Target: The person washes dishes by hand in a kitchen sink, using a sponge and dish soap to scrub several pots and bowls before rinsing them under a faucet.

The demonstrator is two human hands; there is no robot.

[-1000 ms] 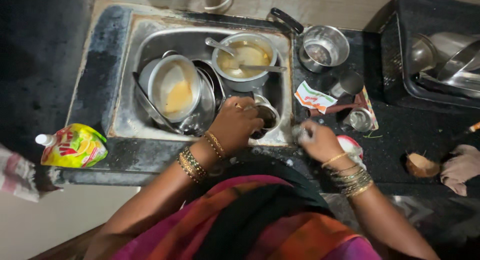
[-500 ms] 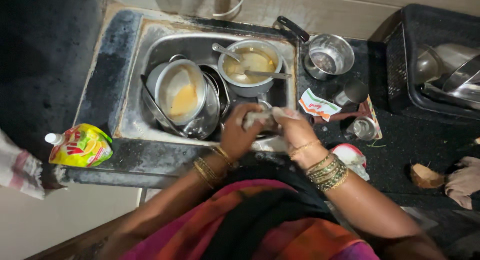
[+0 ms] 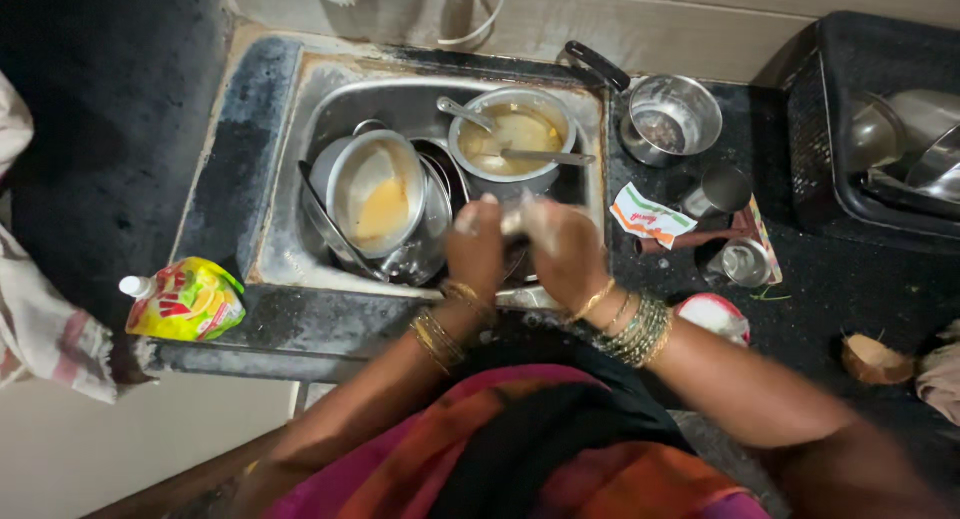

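Centre-frame over the crowded steel sink, left hand and right hand met, clasped on something pale (blurred), so drips fell inside.

Sink is pretty much jammed: tilted steel pots fill the left, a bowl with a spoon blocks the back. Only open gap is the front-left corner. Right of it, cups and a saucepan crowd the table.

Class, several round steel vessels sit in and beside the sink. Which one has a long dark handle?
The steel saucepan on the black counter right of the sink: a dark handle juts from its rim. The steel pot with the spoon and the tilted steel pot show none.
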